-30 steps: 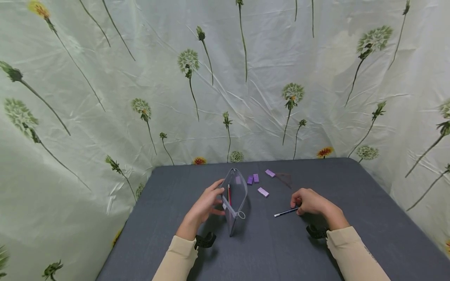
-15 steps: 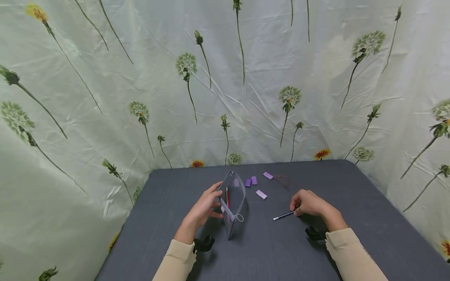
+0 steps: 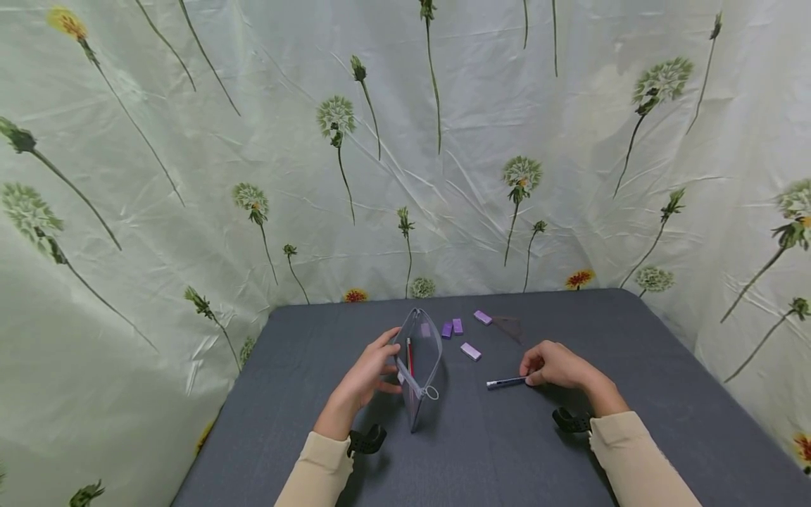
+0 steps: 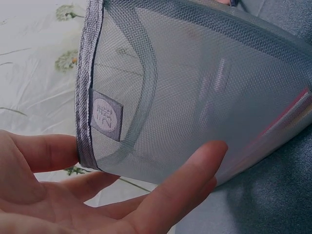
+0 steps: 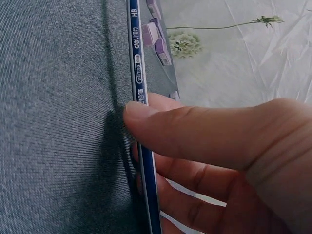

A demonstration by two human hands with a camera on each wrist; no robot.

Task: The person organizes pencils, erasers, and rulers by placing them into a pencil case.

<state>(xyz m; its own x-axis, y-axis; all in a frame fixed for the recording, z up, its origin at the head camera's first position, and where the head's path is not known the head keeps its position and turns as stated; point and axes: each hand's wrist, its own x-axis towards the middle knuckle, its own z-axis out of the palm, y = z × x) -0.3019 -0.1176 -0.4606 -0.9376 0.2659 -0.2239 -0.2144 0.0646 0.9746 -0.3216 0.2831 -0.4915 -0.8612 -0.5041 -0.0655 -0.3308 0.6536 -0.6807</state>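
My left hand [image 3: 364, 380] holds a grey mesh pencil case [image 3: 412, 408] by its left side, and the case stands with its zip top gaping wide. Inside it lies a red pencil [image 3: 410, 358]. The left wrist view shows fingers at the case's edge and on the mesh [image 4: 180, 97], near a small cloth label [image 4: 107, 116]. To the right, my right hand [image 3: 557, 367] pinches a dark blue pencil [image 3: 505, 383] between thumb and fingers, its white end pointing left. Lettering with "HB" shows on this pencil [image 5: 137, 53] in the right wrist view, close over the cloth.
Several purple eraser-like blocks lie beyond the case, among them a pale one [image 3: 471, 351] and a darker one [image 3: 447, 329]. A dark see-through set square [image 3: 510, 328] lies behind the right hand. The dark table [image 3: 456, 465] ends at a flower-printed curtain [image 3: 380, 176].
The blue pencil has shifted slightly left and turned closer to level in the right hand. The head view has tilted a little. The left hand stays on the case.
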